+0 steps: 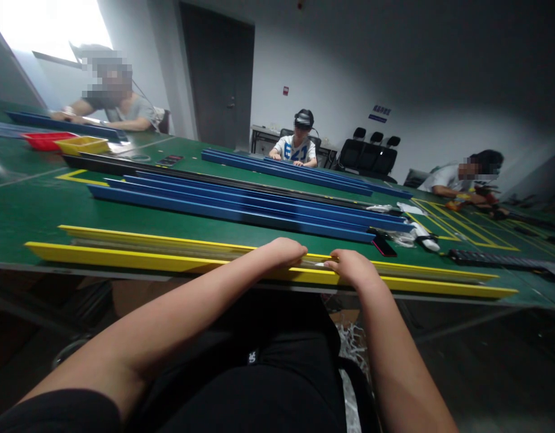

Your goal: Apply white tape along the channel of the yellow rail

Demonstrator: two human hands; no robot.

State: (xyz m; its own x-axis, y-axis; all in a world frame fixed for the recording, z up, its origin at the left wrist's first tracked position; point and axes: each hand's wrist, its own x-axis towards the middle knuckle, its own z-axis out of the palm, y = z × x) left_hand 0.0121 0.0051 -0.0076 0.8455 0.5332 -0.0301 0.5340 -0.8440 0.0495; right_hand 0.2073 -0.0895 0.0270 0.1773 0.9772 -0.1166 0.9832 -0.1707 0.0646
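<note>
A long yellow channel [137, 258] lies along the table's near edge, with a greyish strip between its two raised walls. Over its middle, my left hand [286, 250] bends down into the channel; its fingertips are mostly hidden by the hand and the near wall. Just to the right, my right hand [355, 266] reaches in from above with thumb and fingers closed together. A small white piece [320, 264] shows at the right fingertips, too small to name.
Beyond the channel lie several blue channels [232, 210], a black bar [169, 179], a phone [384, 245] and clear plastic wrap [401, 236]. Red [47, 141] and yellow trays [82, 145] stand far left. Several co-workers sit around the green table [38, 204].
</note>
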